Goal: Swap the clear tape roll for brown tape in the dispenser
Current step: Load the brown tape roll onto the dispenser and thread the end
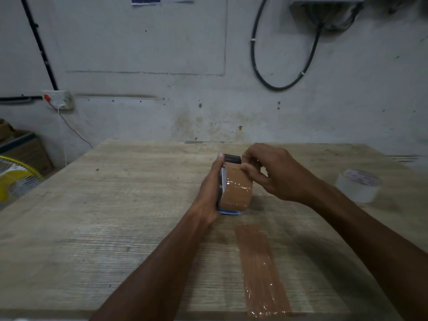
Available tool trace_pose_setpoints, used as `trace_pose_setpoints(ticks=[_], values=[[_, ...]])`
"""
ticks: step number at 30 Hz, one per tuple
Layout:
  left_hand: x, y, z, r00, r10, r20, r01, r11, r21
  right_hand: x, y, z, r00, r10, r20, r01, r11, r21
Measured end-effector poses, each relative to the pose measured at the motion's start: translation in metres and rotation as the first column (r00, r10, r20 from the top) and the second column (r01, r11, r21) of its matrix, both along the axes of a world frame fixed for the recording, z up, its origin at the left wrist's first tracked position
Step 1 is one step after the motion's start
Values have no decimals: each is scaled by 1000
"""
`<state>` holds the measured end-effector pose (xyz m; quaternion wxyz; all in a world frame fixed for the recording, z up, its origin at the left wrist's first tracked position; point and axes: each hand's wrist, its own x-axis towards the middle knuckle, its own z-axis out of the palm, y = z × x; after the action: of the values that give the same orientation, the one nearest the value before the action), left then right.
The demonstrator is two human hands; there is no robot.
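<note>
The brown tape roll [238, 189] already sits in the dispenser [229, 181], held upright on the tabletop [115, 205]. The left hand [209, 195] grips the dispenser's side; the right hand [271, 172] pinches the tape end near the black roller [232, 158]. The clear tape roll [358, 185] lies well apart, right. The risk, as I judge it: the sticky end folding onto itself or missing the roller slot if it slips

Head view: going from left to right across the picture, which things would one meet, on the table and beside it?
Yellow fan → left hand → brown tape roll in the dispenser → right hand → clear tape roll lying on the table.
</note>
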<state>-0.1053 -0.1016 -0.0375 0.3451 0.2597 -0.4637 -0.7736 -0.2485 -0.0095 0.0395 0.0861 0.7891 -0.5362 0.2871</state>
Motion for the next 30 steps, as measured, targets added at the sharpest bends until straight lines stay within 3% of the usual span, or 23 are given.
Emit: trace_pose_setpoints(ticks=[15,18,22,25,30], values=[[0,2,1,999,34,-2,-34,999,-9,9,-1,-8,963,-116,243,110,993,40],[1,3,2,999,35,-6,-35,999,0,13,0,-9,928,-113,355,106,994,40],[1,1,0,999,30,-30,-29,999,24,14,2,-4,916,-60,397,64,998,5],[1,1,0,999,26,-21,-26,1000,9,13,4,-3,919,-25,393,30,1000,-7],[1,3,1,1000,26,4,-26,1000,-6,14,8,-2,966,83,244,-76,996,-38]])
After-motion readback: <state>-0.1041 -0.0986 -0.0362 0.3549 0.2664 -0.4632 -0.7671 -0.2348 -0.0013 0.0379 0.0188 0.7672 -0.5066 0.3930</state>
